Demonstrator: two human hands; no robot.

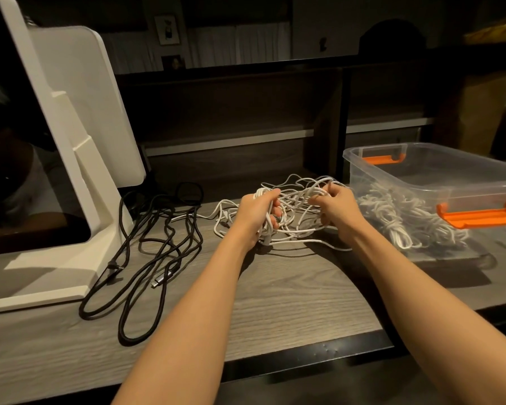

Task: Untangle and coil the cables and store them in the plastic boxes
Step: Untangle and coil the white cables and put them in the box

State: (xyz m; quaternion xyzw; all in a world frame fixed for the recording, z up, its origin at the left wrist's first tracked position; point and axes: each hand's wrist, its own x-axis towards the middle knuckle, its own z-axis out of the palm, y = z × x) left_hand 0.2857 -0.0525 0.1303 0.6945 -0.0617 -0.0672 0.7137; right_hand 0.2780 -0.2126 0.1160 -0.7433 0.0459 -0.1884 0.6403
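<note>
Left hand (256, 213) and right hand (335, 207) both clutching tangled white cables (295, 200), grey wood-grain worktop (275, 287), clear plastic box with orange latches (438, 182) just beside

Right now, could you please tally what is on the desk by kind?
White cable tangle, gripped by left hand and right hand: 1
Black cable bunch: 1
Clear plastic box: 1
White monitor stand: 1
Total: 4

Desk (289, 290): cables (297, 200) (tangled), box (438, 182), monitor (50, 159).
</note>
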